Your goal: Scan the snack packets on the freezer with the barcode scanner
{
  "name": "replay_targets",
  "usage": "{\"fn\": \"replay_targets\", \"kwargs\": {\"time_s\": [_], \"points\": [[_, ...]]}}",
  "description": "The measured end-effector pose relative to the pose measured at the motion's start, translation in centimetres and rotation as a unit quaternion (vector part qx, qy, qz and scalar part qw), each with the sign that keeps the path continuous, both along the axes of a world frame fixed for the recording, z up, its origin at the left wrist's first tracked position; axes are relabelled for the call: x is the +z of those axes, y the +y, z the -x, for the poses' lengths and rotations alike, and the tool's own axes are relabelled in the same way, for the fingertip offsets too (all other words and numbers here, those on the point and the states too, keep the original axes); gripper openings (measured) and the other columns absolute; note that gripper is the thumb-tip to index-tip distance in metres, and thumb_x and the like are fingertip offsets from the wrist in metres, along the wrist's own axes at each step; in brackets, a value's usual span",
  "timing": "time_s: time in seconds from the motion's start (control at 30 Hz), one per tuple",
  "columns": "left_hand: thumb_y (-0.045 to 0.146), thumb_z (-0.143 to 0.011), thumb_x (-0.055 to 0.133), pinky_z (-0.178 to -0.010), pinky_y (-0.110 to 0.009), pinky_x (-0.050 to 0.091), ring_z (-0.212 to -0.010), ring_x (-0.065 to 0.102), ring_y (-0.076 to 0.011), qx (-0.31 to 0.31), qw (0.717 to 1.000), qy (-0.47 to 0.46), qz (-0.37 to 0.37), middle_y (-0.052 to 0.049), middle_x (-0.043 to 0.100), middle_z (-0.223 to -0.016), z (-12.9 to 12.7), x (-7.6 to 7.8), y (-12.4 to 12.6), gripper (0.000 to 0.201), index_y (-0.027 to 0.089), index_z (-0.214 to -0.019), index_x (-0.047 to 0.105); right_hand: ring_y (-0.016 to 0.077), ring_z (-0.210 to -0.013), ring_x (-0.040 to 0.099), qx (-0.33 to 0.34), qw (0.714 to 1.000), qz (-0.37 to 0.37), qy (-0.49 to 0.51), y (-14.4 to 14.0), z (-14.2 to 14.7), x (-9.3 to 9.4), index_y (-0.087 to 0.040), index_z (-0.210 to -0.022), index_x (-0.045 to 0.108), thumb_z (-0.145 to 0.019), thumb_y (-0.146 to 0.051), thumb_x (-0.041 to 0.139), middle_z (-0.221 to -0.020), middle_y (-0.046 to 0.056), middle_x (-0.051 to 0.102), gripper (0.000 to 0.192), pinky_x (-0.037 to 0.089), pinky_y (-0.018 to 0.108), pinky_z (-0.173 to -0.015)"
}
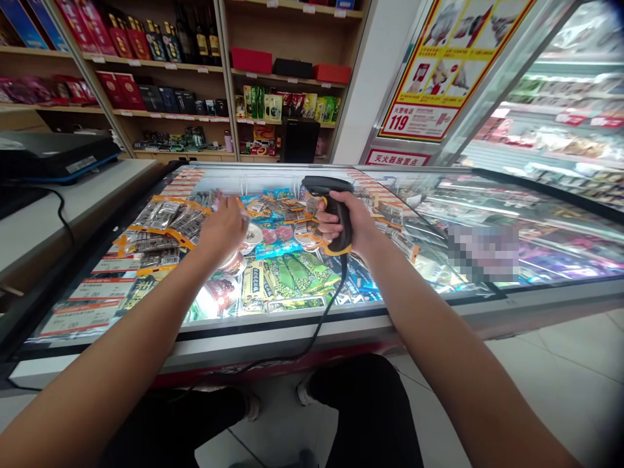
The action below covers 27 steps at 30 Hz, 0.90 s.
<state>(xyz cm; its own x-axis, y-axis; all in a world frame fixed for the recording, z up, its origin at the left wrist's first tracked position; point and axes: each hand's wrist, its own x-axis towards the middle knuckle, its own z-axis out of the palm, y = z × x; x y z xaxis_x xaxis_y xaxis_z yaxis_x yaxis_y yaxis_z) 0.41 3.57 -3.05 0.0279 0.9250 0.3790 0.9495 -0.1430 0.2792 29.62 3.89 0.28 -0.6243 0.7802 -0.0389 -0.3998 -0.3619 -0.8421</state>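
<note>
My right hand (348,224) is wrapped round the grip of a black and yellow barcode scanner (338,214), whose head points left. A black cable (322,322) hangs from its handle and runs down to the left. My left hand (224,227) is slightly blurred over the glass top of a chest freezer, its fingers curled together. Something small and pale shows at the fingertips; I cannot make out what it is. Left of that hand lie several dark snack packets with orange edges (163,224). Green ice-pop packets (297,274) show through the glass between my forearms.
The freezer's white front rim (283,335) runs across before my knees. A black device (58,153) sits on a counter at left. Behind stand shelves with boxes and bottles (202,39). A fire-safety poster (424,78) hangs near a lit display fridge (565,123) at right.
</note>
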Motion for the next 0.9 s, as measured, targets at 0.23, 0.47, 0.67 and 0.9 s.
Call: {"fn": "replay_targets", "kwargs": {"time_s": [0.23,0.47,0.67,0.9], "points": [[0.018,-0.094,0.05,-0.101,-0.061,0.049,-0.126,0.057,-0.0464,0.129,0.973,0.185,-0.059,-0.026,0.058,-0.134,3.0,1.8,-1.4,0.036,0.008,-0.124,0.068,0.0057,-0.04,0.038,-0.065,0.995,0.07,0.021,0.6,-0.5,0.2,-0.021,-0.088,0.05,-0.094,-0.041,0.064,-0.055,-0.009,0.041,0.025,0.036,0.016,-0.04],[0.041,-0.103,0.045,-0.112,-0.059,0.043,-0.148,0.042,-0.0429,-0.08,0.985,0.13,0.082,-0.022,0.041,-0.163,-4.6,0.2,0.5,0.065,0.021,-0.164,0.035,0.0058,-0.042,0.039,-0.038,0.998,0.054,0.025,0.4,-0.4,0.0,-0.02,-0.089,0.052,-0.098,-0.04,0.055,-0.056,-0.008,0.043,0.023,0.037,0.016,-0.042],[0.037,-0.105,0.04,-0.108,-0.058,0.047,-0.143,0.047,-0.0423,-0.152,0.977,0.123,0.08,-0.018,0.045,-0.16,-8.5,-2.0,1.9,0.056,0.028,-0.16,0.044,0.0062,-0.043,0.039,-0.02,0.999,0.042,0.011,0.5,-0.5,-0.3,-0.021,-0.09,0.051,-0.094,-0.04,0.061,-0.059,-0.008,0.044,0.022,0.038,0.017,-0.044],[0.026,-0.103,0.04,-0.097,-0.045,0.052,-0.117,0.064,-0.0342,-0.188,0.981,0.048,-0.008,-0.017,0.064,-0.137,-8.1,-3.0,2.6,0.04,0.019,-0.129,0.069,0.0071,-0.042,0.038,-0.028,0.999,0.039,0.006,0.7,-0.2,-0.5,-0.021,-0.09,0.052,-0.095,-0.041,0.06,-0.057,-0.008,0.044,0.022,0.037,0.018,-0.042]]}}
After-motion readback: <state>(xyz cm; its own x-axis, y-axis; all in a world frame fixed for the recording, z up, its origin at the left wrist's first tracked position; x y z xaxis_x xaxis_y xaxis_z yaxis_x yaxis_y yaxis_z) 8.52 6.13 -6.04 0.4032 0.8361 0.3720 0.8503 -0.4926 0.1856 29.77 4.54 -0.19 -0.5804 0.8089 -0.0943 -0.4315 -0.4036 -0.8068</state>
